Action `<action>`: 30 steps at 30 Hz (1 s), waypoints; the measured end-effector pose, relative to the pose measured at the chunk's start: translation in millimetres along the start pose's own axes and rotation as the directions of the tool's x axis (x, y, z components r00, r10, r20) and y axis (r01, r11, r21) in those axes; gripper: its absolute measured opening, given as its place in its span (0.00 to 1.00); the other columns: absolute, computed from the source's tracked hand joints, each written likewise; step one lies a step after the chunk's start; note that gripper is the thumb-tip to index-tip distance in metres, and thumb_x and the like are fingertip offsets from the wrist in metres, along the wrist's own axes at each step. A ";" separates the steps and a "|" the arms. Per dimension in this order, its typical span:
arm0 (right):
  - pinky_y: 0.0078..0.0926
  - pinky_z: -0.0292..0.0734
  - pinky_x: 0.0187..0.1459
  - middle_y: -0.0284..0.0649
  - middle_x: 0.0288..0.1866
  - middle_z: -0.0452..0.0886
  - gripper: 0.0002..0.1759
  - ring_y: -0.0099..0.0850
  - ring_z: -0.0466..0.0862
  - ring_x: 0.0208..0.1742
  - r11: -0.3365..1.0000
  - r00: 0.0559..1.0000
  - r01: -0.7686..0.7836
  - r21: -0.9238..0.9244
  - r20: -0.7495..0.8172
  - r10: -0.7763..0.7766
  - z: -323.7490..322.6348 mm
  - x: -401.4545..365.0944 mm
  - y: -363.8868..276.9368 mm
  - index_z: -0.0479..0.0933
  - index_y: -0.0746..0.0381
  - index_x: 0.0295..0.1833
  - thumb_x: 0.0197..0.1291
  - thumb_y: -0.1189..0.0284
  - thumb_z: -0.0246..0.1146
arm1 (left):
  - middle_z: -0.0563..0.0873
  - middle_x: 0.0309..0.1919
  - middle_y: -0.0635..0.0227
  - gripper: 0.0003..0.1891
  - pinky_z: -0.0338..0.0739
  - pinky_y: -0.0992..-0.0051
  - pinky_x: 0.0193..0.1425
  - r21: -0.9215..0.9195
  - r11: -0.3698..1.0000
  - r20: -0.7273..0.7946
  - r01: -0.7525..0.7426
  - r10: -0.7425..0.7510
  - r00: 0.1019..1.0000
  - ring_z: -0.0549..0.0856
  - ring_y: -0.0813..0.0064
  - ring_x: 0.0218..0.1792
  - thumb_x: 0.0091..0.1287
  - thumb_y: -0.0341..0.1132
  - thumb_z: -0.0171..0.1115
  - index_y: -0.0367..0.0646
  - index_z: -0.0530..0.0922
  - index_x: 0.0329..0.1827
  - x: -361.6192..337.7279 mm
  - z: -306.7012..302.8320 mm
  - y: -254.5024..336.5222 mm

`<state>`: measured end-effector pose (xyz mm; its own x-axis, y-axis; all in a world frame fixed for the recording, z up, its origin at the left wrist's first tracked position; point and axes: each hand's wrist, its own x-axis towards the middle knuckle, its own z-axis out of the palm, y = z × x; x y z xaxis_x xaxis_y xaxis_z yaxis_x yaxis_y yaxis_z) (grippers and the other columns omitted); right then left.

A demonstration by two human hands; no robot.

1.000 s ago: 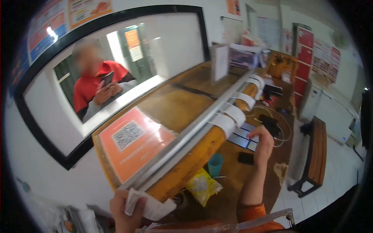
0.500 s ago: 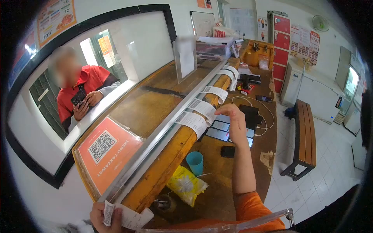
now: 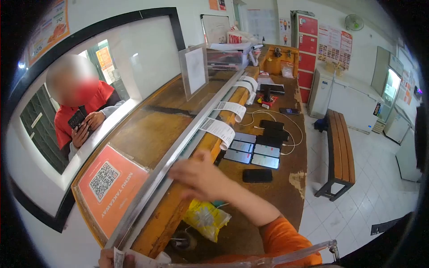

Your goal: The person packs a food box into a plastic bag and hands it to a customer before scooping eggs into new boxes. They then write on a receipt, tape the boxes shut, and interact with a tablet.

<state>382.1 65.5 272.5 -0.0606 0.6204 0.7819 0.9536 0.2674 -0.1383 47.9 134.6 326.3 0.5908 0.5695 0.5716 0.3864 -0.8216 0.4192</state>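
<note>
My blurred right hand (image 3: 195, 177) reaches over a wooden ledge (image 3: 157, 224) as my left hand (image 3: 106, 258) grips a paper slip (image 3: 142, 259), near left. Behind a black-framed window (image 3: 176, 32), a person (image 3: 103, 92) in red holds a phone (image 3: 77, 118); lit phones (image 3: 237, 156) lie right.

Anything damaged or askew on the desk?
Yes, damage: the desk has a ragged pale patch on its right edge, as if its surface had chipped away. Minor: the cable lies in loose loops beside the phones. No spill visible.

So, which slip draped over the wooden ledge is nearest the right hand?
The front slip, just beyond the right hand; the others drape farther along the ledge.
</note>
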 end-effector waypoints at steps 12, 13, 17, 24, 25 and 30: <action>0.41 0.64 0.57 0.43 0.43 0.81 0.19 0.38 0.78 0.49 0.960 0.883 -0.171 0.221 -0.398 0.248 -72.1 -13.6 109.1 0.78 0.61 0.40 0.66 0.63 0.43 | 0.78 0.21 0.61 0.10 0.71 0.72 0.27 -0.028 1.000 -0.035 -0.005 0.004 0.999 0.78 0.67 0.21 0.54 0.32 0.69 0.41 0.74 0.30 -7.3 1.9 15.2; 0.41 0.64 0.57 0.43 0.43 0.81 0.19 0.38 0.78 0.49 0.962 0.882 -0.170 0.215 -0.402 0.246 -64.0 -9.6 106.4 0.78 0.61 0.40 0.66 0.63 0.43 | 0.78 0.21 0.61 0.10 0.71 0.72 0.27 -0.059 0.998 -0.053 0.001 -0.005 0.999 0.78 0.67 0.21 0.55 0.32 0.69 0.41 0.74 0.30 -6.4 1.5 18.8; 0.47 0.49 0.63 0.42 0.46 0.79 0.32 0.37 0.76 0.53 0.961 0.966 -0.255 -0.109 -0.065 0.249 -23.1 -0.6 69.5 0.78 0.61 0.46 0.68 0.49 0.34 | 0.78 0.21 0.62 0.10 0.71 0.72 0.26 0.257 0.489 0.093 -0.833 0.846 0.525 0.78 0.67 0.21 0.55 0.33 0.69 0.40 0.75 0.30 20.1 -6.2 -29.8; 0.55 0.47 0.64 0.39 0.47 0.77 0.19 0.37 0.75 0.53 0.992 0.982 0.074 0.101 -0.180 -0.055 -30.7 -1.7 61.0 0.76 0.57 0.44 0.66 0.56 0.44 | 0.79 0.21 0.61 0.10 0.72 0.71 0.27 -0.023 0.998 -0.080 -0.052 0.050 0.996 0.78 0.66 0.21 0.56 0.34 0.68 0.39 0.75 0.31 -4.2 1.6 19.8; 0.49 0.55 0.63 0.39 0.48 0.77 0.19 0.38 0.75 0.53 0.978 0.941 0.025 0.205 -0.336 0.046 -42.9 1.2 79.2 0.76 0.59 0.44 0.67 0.59 0.45 | 0.79 0.21 0.61 0.10 0.72 0.71 0.27 -0.019 0.999 -0.049 -0.025 0.025 0.998 0.78 0.66 0.21 0.56 0.34 0.68 0.39 0.75 0.31 -4.2 0.4 19.9; 0.33 0.72 0.45 0.46 0.38 0.79 0.17 0.40 0.79 0.42 0.773 0.535 -0.630 0.076 -0.679 0.503 -68.9 -18.9 200.6 0.77 0.67 0.39 0.56 0.63 0.63 | 0.79 0.21 0.62 0.10 0.72 0.71 0.27 0.296 0.420 0.141 -0.858 0.869 0.475 0.79 0.67 0.22 0.55 0.33 0.69 0.40 0.75 0.31 20.5 -8.5 -36.2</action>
<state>594.9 56.6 271.8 0.6475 -0.0338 0.7613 0.7526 -0.1284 -0.6458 40.0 176.3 328.8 0.7157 -0.4474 0.5363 -0.1345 -0.8418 -0.5228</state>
